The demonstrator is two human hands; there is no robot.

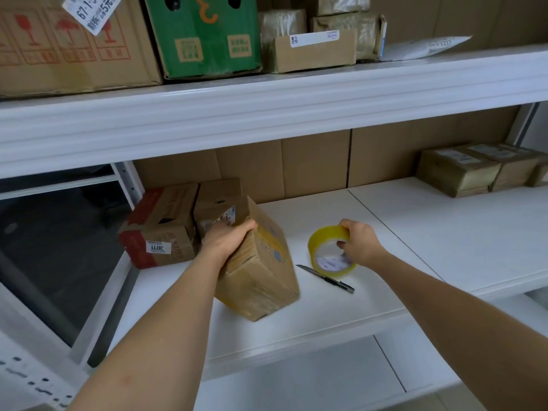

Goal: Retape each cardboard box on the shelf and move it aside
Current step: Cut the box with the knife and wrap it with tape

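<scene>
Head view looks down at a white shelf (341, 298), the landmark for what follows. On the shelf's left part stands a taped box (261, 280), tilted up on 1 edge so its far end leans toward the back. The left hand (226, 235) grips that raised top edge, fingers curled over it, thumb side toward the camera. Just behind the box, at the shelf's left end, sit 2 more cartons: a red-printed carton (161, 229) with a white label reading 3011, and a plain carton (218, 197) touching its right side.

Near the shelf's middle the right hand (358, 244) holds a tape roll (327, 252) of yellowish clear tape, fingers hooked through the core and thumb on the outer rim; the roll stands on edge, its lower rim at or just above the shelf surface. A knife (326, 279) with a dark handle lies flat on the shelf in front of the roll, between the roll and the box, touching neither hand.

At the shelf's far right corner a cluster of small taped parcels (458, 172) sits against the back. Above, an upper shelf (267, 114) carries a green carton (204, 34) and several brown ones.
</scene>
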